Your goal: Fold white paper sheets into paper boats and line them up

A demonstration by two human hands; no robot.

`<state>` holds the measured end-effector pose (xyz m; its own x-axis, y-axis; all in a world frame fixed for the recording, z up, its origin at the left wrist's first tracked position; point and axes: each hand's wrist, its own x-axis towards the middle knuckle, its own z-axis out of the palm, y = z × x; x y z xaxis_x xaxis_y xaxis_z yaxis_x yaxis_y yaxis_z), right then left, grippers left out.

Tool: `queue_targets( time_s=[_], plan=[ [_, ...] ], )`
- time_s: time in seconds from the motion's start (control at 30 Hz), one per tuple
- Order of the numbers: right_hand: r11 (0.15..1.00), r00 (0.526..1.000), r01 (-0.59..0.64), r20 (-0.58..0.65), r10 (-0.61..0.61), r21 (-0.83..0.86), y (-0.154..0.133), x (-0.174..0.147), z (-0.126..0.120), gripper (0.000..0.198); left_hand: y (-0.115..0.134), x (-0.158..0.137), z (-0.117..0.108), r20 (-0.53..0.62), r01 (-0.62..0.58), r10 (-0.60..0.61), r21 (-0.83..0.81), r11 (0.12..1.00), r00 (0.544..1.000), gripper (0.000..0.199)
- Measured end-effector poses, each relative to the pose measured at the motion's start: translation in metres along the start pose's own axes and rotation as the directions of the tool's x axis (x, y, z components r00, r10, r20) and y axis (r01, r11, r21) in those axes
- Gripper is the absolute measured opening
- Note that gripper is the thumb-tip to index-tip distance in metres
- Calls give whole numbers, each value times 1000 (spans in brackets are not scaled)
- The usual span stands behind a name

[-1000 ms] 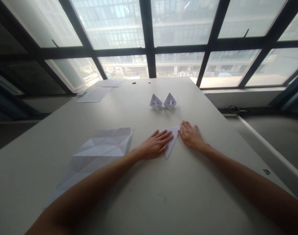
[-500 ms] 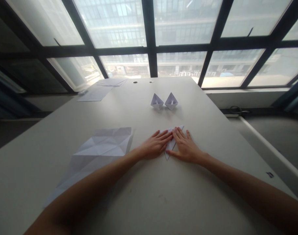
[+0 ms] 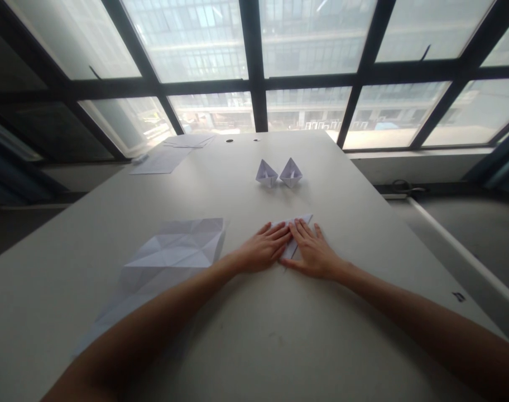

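Observation:
A small folded sheet of white paper lies flat on the white table, with a pointed corner showing at its upper right. My left hand rests on its left part, fingers stretched out flat. From the right, my right hand presses on it too, fingers extended and thumb reaching toward the near edge. The fingertips of both hands meet over the paper and hide most of its folds. Beyond my hands stand two folded paper boats, a left one and a right one, side by side.
A creased, unfolded paper sheet lies to the left, partly under my left forearm. Flat white sheets are at the table's far left. A small dark mark is near the right edge. Windows rise behind the table.
My right thumb has shifted slightly left over the near corner of the folded paper, covering more of it. Otherwise the hands stay nearly in place; the view has shifted a little.

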<state>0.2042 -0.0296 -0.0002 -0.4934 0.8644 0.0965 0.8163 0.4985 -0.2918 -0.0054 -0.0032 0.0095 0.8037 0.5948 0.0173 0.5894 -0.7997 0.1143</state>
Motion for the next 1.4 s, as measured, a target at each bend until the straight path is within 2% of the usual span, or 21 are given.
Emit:
queue_targets(
  time_s=[0.2,0.3,0.67,1.1,1.4],
  plan=[
    [998,1000,-12,-11,11,-69,20,8,-4,71,-1,0,1,-1,-2,2,-29,1000,1000,54],
    [995,1000,-29,-2,29,-100,32,13,-5,64,0,-1,-1,10,-15,15,-40,999,1000,58],
    [979,986,-156,-82,147,-127,52,21,-1,64,7,-2,-13,43,-44,47,-69,997,998,70],
    [979,981,-176,-99,166,-105,48,20,-1,61,5,-3,-8,-4,-4,4,-73,997,1000,70],
    [980,981,-177,-101,168,-93,50,20,0,60,10,-2,-4,4,146,-146,7,989,989,76]
  ],
)
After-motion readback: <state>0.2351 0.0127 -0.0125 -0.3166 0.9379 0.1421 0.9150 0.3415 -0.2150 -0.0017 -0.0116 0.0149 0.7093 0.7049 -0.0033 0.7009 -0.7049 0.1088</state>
